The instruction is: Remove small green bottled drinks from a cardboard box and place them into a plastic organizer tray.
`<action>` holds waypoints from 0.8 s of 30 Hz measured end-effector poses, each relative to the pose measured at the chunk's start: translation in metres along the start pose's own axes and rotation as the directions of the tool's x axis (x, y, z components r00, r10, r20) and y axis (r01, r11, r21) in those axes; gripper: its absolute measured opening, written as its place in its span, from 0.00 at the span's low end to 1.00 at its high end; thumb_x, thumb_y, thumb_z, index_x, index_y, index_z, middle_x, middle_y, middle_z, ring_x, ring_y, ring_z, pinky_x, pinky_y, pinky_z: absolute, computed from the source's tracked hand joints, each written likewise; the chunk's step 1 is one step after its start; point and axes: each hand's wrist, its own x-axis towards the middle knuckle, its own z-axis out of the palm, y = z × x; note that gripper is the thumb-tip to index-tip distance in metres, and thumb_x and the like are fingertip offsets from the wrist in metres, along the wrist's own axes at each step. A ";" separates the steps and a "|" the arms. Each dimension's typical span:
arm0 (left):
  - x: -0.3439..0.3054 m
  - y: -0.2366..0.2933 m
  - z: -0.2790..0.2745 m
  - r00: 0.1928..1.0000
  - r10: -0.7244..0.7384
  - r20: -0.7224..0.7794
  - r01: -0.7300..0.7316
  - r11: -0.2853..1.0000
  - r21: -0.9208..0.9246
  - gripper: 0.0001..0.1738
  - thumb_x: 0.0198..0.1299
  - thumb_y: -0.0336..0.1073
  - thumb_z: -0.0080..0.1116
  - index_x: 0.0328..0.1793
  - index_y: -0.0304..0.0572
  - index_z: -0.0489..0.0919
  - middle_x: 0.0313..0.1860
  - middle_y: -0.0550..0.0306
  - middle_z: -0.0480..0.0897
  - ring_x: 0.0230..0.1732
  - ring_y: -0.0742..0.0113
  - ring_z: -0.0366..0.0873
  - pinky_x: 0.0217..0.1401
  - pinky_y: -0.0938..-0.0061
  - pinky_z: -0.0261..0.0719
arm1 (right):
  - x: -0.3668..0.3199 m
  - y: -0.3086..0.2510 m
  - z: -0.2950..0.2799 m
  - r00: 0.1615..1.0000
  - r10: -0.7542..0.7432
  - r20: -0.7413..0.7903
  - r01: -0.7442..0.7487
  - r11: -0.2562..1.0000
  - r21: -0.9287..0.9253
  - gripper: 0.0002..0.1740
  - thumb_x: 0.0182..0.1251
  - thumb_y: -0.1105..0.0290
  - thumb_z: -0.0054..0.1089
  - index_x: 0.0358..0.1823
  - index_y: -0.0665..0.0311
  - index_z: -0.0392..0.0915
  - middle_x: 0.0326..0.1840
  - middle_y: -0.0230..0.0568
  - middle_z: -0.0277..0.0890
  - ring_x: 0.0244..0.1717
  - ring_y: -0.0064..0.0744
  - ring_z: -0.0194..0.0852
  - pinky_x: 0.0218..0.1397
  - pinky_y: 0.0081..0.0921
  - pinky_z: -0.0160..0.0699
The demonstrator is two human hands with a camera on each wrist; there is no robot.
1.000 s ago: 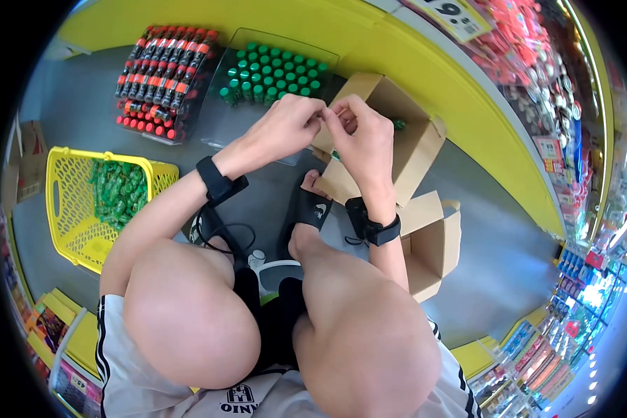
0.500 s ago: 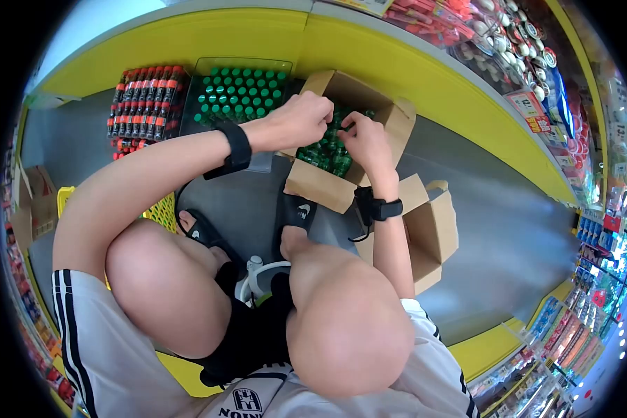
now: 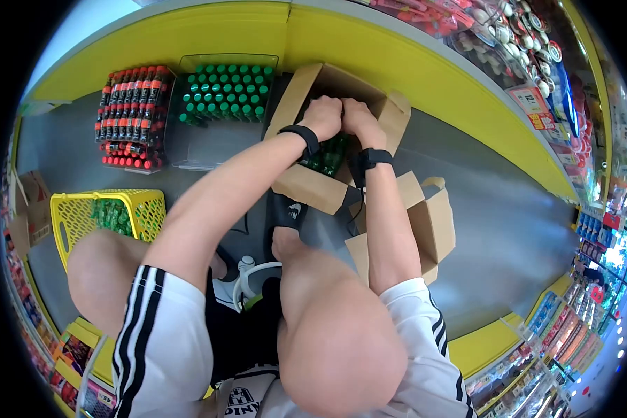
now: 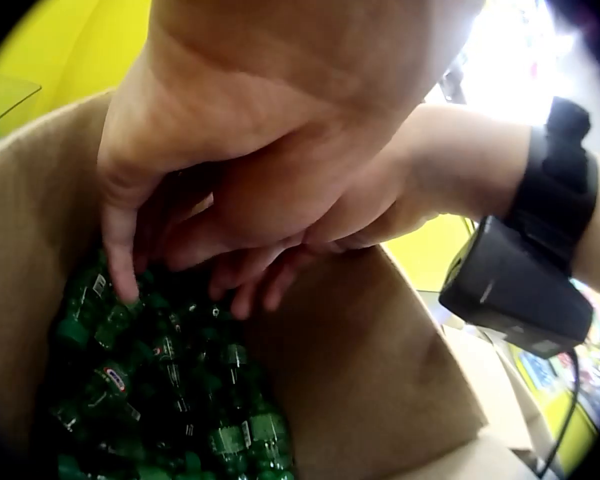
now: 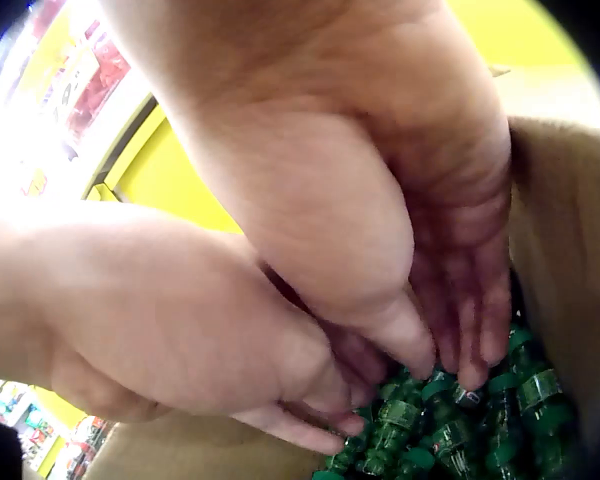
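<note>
Both hands are down inside a cardboard box [image 3: 312,187] that holds small green bottles [image 3: 327,157] with green caps. My left hand [image 3: 322,117] and right hand [image 3: 362,120] stand side by side, overlapping in the wrist views. In the left wrist view, the left fingers [image 4: 123,255] point down, loosely spread, right at the bottles [image 4: 170,380]. The right wrist view has the right fingers [image 5: 470,330] nearly straight, tips among the caps. No bottle shows lifted in either hand; the lowest fingertips are partly hidden.
Left of the box lies a clear tray [image 3: 212,148] with rows of green-capped bottles, then a stack of dark, red-capped bottles [image 3: 129,115]. A yellow basket [image 3: 146,216] holds more green bottles. Another open box [image 3: 435,230] is at right, and a yellow shelf base [image 3: 355,45] runs behind.
Both hands were together above the box, moved apart over its opening, and are now lowered into it, close together. The head view has shifted too.
</note>
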 end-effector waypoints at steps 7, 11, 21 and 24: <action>0.000 -0.005 0.029 0.996 -0.092 -0.024 0.091 0.996 -0.024 0.14 0.65 0.26 0.54 0.53 0.30 0.84 0.52 0.27 0.87 0.57 0.29 0.86 0.62 0.46 0.85 | 0.029 0.006 -0.003 0.954 0.013 0.301 0.026 0.992 -0.127 0.34 0.66 0.76 0.61 0.76 0.54 0.76 0.77 0.53 0.75 0.75 0.54 0.75 0.72 0.41 0.80; 0.003 -0.005 0.022 0.992 -0.123 -0.026 0.123 0.992 0.016 0.15 0.64 0.25 0.53 0.54 0.31 0.84 0.54 0.28 0.86 0.57 0.30 0.85 0.63 0.46 0.85 | 0.034 0.004 -0.009 0.949 -0.007 0.315 0.039 0.995 -0.095 0.34 0.67 0.79 0.59 0.76 0.51 0.77 0.73 0.51 0.79 0.69 0.48 0.82 0.65 0.41 0.86; 0.015 -0.025 0.017 0.999 -0.032 -0.037 0.036 0.994 0.103 0.14 0.64 0.25 0.53 0.53 0.29 0.83 0.52 0.25 0.85 0.57 0.29 0.86 0.62 0.47 0.85 | 0.067 0.016 0.001 0.929 -0.088 0.358 0.113 0.992 -0.052 0.40 0.64 0.79 0.61 0.79 0.45 0.73 0.60 0.49 0.88 0.55 0.45 0.88 0.54 0.39 0.88; 0.012 -0.022 0.012 0.995 -0.072 0.071 0.063 0.990 0.123 0.16 0.63 0.24 0.52 0.54 0.30 0.84 0.53 0.26 0.85 0.58 0.29 0.85 0.64 0.45 0.83 | 0.067 0.023 0.007 0.922 -0.114 0.369 0.117 0.993 0.013 0.34 0.63 0.75 0.64 0.74 0.52 0.77 0.62 0.51 0.86 0.59 0.48 0.85 0.60 0.41 0.83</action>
